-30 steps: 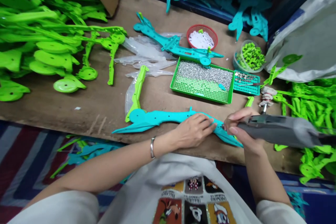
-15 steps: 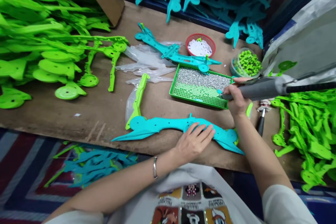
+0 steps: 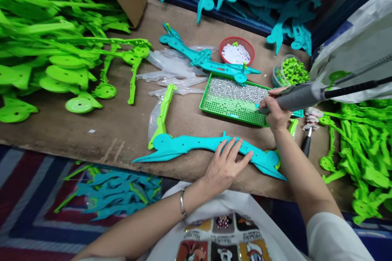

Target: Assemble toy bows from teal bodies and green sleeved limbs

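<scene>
My left hand (image 3: pixel 225 163) lies on a long blue plastic bow-shaped piece (image 3: pixel 196 142) near the table's front edge, fingers spread and flat. Beneath its left end, a lime-green arm (image 3: pixel 163 114) sticks out toward the back of the table. My right hand (image 3: pixel 277 112) is closed around a grey electric screwdriver (image 3: pixel 294 100) with a black cord. The tool's tip points left, over the right end of a green perforated tray (image 3: pixel 228 110). Small silvery screws (image 3: pixel 235 89) fill the tray's back half. Whether a screw sits on the tip is too small to tell.
Behind the tray lies another blue piece (image 3: pixel 211 65). A red basket (image 3: pixel 225 58) holds white slips; a clear tub (image 3: pixel 280 79) holds small green parts. Green pieces are heaped at left (image 3: pixel 70 61) and right (image 3: pixel 364 142). A black-handled tool (image 3: pixel 306 142) lies right of my forearm.
The view has shifted slightly. My left hand's fingers have spread a little on the blue piece. The screwdriver stays in my right hand by the tray, with little movement.
</scene>
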The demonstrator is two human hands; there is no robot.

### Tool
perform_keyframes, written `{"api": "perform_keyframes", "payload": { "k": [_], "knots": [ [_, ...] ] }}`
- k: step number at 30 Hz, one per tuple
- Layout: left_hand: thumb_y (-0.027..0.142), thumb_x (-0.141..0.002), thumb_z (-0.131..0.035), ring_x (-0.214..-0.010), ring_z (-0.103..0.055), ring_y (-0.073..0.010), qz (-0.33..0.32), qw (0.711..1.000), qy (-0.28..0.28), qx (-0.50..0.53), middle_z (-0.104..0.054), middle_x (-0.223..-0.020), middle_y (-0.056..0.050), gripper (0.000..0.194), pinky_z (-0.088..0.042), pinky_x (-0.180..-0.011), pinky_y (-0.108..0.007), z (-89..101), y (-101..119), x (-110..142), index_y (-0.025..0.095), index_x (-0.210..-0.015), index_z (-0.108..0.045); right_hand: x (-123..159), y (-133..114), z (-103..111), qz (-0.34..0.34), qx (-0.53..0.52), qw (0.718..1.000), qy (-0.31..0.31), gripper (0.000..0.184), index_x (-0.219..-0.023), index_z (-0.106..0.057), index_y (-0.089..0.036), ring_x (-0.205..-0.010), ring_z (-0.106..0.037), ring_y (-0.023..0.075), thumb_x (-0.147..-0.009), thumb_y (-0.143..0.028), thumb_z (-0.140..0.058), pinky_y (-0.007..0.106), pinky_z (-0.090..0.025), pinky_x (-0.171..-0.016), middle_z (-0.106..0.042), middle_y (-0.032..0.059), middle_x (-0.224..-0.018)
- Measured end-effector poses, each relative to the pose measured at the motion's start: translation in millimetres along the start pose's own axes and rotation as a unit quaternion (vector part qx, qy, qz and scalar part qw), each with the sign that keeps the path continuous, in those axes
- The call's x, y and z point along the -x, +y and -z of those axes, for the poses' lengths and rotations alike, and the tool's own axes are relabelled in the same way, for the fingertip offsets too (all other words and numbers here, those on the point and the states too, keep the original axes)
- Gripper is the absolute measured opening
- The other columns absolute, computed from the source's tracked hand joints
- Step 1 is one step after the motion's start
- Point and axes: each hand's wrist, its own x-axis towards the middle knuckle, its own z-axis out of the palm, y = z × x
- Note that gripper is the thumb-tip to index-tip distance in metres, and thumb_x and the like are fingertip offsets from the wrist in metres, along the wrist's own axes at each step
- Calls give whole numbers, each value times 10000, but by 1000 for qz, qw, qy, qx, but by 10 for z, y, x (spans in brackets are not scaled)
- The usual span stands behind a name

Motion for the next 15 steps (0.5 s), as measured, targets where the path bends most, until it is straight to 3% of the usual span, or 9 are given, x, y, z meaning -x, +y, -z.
{"api": "perform_keyframes", "payload": {
  "k": [5, 10, 15],
  "knots": [
    [117, -974, -551, -1447, -463, -356, 4, 1000, 14, -2, -527, -1507, -211, 537, -421, -1131, -594, -18, -2, -2, 277, -1485, -518, 102, -392, 10, -18, 0, 1000, 8, 260, -911, -612, -247, -507, -569, 155, -813, -435, -762, 340, -519, -577, -553, -61, -574],
    [151, -979, -573, -1458, -455, -352, 5, 1000, 16, -2, -526, -1514, -210, 549, -421, -1130, -588, -44, 4, 3, 286, -1505, -491, 571, -844, 87, -40, -60, 996, -59, 184, -994, -637, -267, -508, -576, 158, -848, -309, -741, 334, -518, -551, -565, -57, -596],
    [200, -980, -594, -1453, -463, -363, -1, 1000, 0, -26, -499, -1539, -212, 578, -404, -1141, -589, -50, 6, 13, 283, -1533, -448, 946, -889, 113, -62, -73, 991, -98, 220, -1064, -633, -282, -564, -629, 177, -863, -235, -711, 350, -546, -584, -599, -58, -624]
  ]
}}
